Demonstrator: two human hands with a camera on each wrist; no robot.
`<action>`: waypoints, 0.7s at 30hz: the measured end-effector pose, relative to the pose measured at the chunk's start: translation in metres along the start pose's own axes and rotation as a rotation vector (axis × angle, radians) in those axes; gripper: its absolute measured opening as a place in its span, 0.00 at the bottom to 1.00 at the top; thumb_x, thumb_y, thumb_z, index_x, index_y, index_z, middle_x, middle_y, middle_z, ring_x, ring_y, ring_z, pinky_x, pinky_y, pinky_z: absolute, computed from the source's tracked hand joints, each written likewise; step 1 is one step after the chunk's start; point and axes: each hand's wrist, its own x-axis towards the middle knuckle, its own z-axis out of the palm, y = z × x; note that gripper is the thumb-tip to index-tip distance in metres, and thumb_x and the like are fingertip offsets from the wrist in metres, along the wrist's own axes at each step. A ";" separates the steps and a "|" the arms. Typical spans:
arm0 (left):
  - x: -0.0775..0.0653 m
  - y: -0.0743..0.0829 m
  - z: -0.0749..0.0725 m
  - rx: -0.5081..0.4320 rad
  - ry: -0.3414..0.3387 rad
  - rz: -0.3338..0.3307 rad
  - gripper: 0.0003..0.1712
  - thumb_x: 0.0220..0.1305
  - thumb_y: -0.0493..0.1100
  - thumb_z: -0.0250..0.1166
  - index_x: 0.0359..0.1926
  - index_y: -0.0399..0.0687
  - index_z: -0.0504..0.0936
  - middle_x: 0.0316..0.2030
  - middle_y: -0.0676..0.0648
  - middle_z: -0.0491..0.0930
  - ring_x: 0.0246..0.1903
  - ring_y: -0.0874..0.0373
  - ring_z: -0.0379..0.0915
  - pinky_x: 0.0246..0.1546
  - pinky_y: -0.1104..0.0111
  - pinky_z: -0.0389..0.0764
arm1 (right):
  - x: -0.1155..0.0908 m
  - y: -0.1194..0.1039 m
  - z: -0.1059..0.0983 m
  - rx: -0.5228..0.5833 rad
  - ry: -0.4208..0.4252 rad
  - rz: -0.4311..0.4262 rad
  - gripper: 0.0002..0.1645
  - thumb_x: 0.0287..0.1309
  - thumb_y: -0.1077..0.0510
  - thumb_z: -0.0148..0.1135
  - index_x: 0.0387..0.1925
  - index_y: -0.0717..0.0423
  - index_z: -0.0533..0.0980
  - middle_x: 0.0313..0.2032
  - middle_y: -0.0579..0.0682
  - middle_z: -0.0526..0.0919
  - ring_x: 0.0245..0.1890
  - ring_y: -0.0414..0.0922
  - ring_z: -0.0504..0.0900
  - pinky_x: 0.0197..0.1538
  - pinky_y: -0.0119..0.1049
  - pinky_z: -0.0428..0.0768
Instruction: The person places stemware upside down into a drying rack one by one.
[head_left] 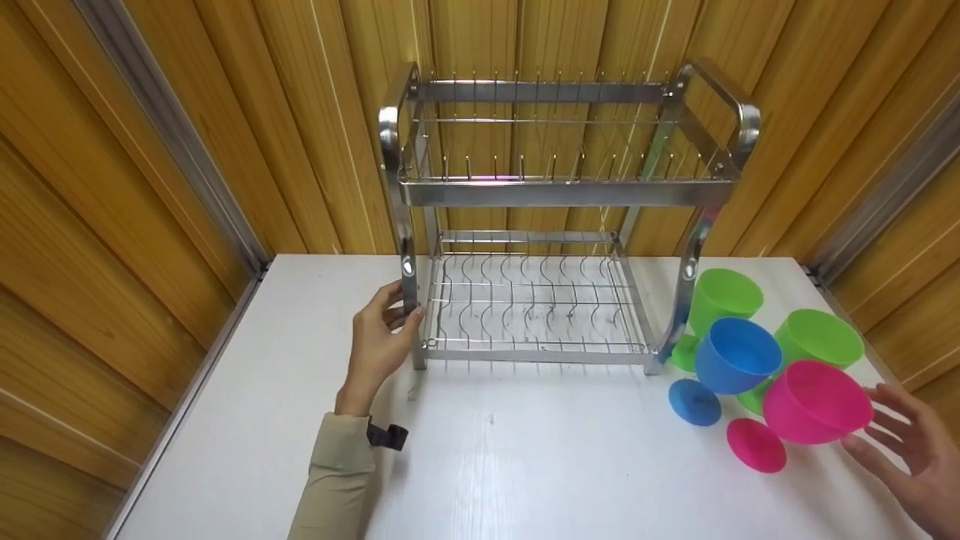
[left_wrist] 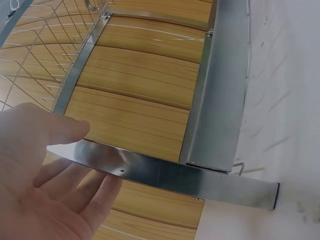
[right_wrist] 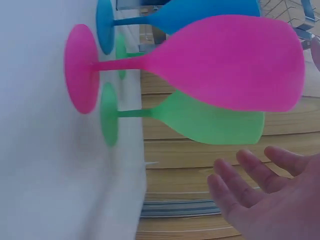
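Head view: a two-tier metal rack (head_left: pixel 566 195) stands on a white tabletop (head_left: pixel 510 465) before a wood-grain wall (head_left: pixel 337 135). The left grip (head_left: pixel 379 349) is curled around the rack's left front upright (head_left: pixel 409 274), with the thumb on one side and the fingers on the other, as the left wrist view also shows; a black strap (head_left: pixel 386 436) circles that wrist, just above a khaki sleeve (head_left: pixel 337 465). To the right of the rack, four stemmed goblets stand upright in a cluster: a pink goblet (head_left: pixel 814 420) nearest the viewer, a blue goblet (head_left: pixel 735 367) beside it, one green goblet (head_left: pixel 819 341) behind these, and a second green goblet (head_left: pixel 724 300) near the rack's right front leg. The right grip (head_left: pixel 919 450) is open and holds nothing, its fingers spread just beside the pink goblet's bowl; the right wrist view shows the fingertips apart from it.
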 end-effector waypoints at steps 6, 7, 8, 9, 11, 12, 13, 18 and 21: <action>-0.001 -0.003 -0.003 0.003 0.032 0.012 0.23 0.69 0.33 0.72 0.64 0.40 0.82 0.54 0.40 0.90 0.52 0.44 0.89 0.54 0.65 0.90 | -0.007 0.006 0.016 0.033 -0.052 0.079 0.48 0.64 0.67 0.73 0.79 0.44 0.61 0.62 0.26 0.69 0.54 0.20 0.73 0.50 0.09 0.77; -0.001 -0.003 -0.003 0.005 0.033 0.014 0.23 0.69 0.33 0.72 0.63 0.41 0.82 0.53 0.40 0.90 0.52 0.44 0.89 0.53 0.64 0.90 | -0.007 0.006 0.018 0.037 -0.072 0.104 0.50 0.64 0.65 0.74 0.79 0.43 0.60 0.62 0.26 0.69 0.54 0.21 0.73 0.49 0.11 0.79; 0.000 -0.002 -0.003 0.006 0.034 0.015 0.23 0.69 0.33 0.72 0.63 0.41 0.83 0.53 0.40 0.90 0.52 0.44 0.89 0.53 0.63 0.90 | -0.007 0.006 0.020 0.044 -0.092 0.132 0.51 0.64 0.64 0.75 0.80 0.41 0.58 0.62 0.26 0.69 0.53 0.21 0.74 0.48 0.13 0.80; 0.000 -0.002 -0.003 0.002 0.035 0.015 0.22 0.69 0.33 0.72 0.62 0.41 0.83 0.53 0.41 0.90 0.52 0.44 0.90 0.53 0.63 0.90 | -0.007 0.006 0.023 0.039 -0.117 0.169 0.51 0.65 0.61 0.75 0.80 0.39 0.57 0.61 0.26 0.68 0.53 0.20 0.74 0.47 0.14 0.82; 0.001 -0.001 -0.002 -0.003 0.035 0.012 0.21 0.68 0.33 0.72 0.61 0.42 0.84 0.52 0.41 0.91 0.52 0.44 0.90 0.53 0.63 0.90 | -0.006 0.005 0.028 0.035 -0.172 0.248 0.51 0.67 0.55 0.75 0.81 0.35 0.54 0.60 0.25 0.68 0.51 0.20 0.74 0.46 0.19 0.85; 0.001 -0.001 -0.002 -0.005 0.034 0.010 0.21 0.68 0.32 0.72 0.61 0.42 0.84 0.52 0.41 0.91 0.52 0.44 0.89 0.53 0.62 0.90 | -0.004 0.005 0.031 0.046 -0.199 0.274 0.52 0.67 0.54 0.75 0.80 0.33 0.54 0.60 0.26 0.69 0.51 0.21 0.75 0.46 0.22 0.87; 0.001 -0.001 -0.002 -0.007 0.033 0.009 0.20 0.68 0.32 0.72 0.60 0.42 0.84 0.52 0.41 0.91 0.53 0.44 0.89 0.53 0.62 0.90 | -0.003 0.005 0.033 0.057 -0.219 0.282 0.51 0.67 0.54 0.75 0.79 0.33 0.54 0.59 0.25 0.69 0.50 0.23 0.76 0.47 0.26 0.88; 0.000 -0.002 -0.001 -0.022 0.028 0.007 0.19 0.68 0.32 0.72 0.59 0.40 0.84 0.52 0.41 0.91 0.53 0.44 0.89 0.55 0.59 0.90 | 0.001 0.007 0.043 0.107 -0.274 0.316 0.43 0.67 0.54 0.74 0.72 0.30 0.59 0.55 0.25 0.74 0.49 0.27 0.80 0.48 0.32 0.90; 0.001 -0.003 0.000 -0.030 0.017 0.002 0.18 0.69 0.33 0.72 0.59 0.41 0.84 0.53 0.41 0.90 0.53 0.44 0.89 0.56 0.59 0.89 | 0.001 0.010 0.045 0.146 -0.286 0.328 0.41 0.69 0.56 0.73 0.70 0.28 0.60 0.55 0.24 0.73 0.50 0.26 0.78 0.49 0.32 0.90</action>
